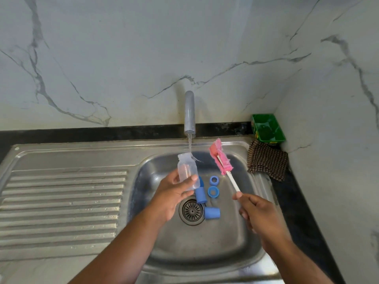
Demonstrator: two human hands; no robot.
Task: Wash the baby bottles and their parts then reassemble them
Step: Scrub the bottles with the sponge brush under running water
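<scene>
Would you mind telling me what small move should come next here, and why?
Probably bring the pink sponge brush across and push its head into the mouth of the clear bottle. The left hand holds the bottle under the running tap, while the right hand holds the brush beside it, not yet inside.

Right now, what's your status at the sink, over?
Left hand grips clear bottle under running tap. Right hand holds pink brush, outside bottle. Blue caps, rings loose in sink; nothing in the way.
</scene>
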